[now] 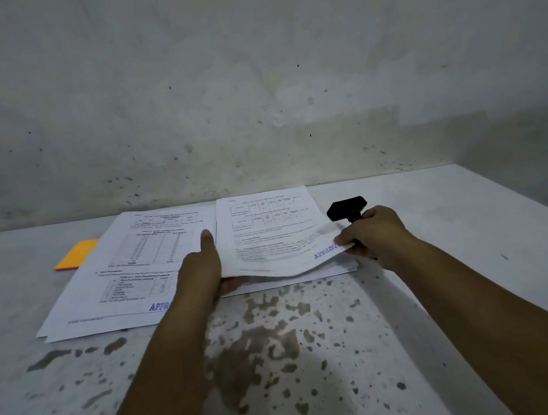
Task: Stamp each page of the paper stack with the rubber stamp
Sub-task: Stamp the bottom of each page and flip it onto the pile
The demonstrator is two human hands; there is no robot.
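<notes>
The paper stack (325, 271) lies at the table's middle. Its top sheet (270, 232) carries a blue APPROVED mark at its near right corner and is lifted off the stack along the near edge. My left hand (201, 271) grips that sheet's near left corner, thumb on top. My right hand (376, 234) holds the black rubber stamp (347, 208) by its handle, stamp face turned up and away, while its fingertips pinch the sheet's near right corner. To the left lies a second pile of printed pages (126, 277), its top page also stamped in blue.
An orange pad (76, 255) lies at the far left beside the stamped pile. The table (284, 361) is white and worn, with dark chipped patches near me. A grey wall (251, 89) rises right behind the papers.
</notes>
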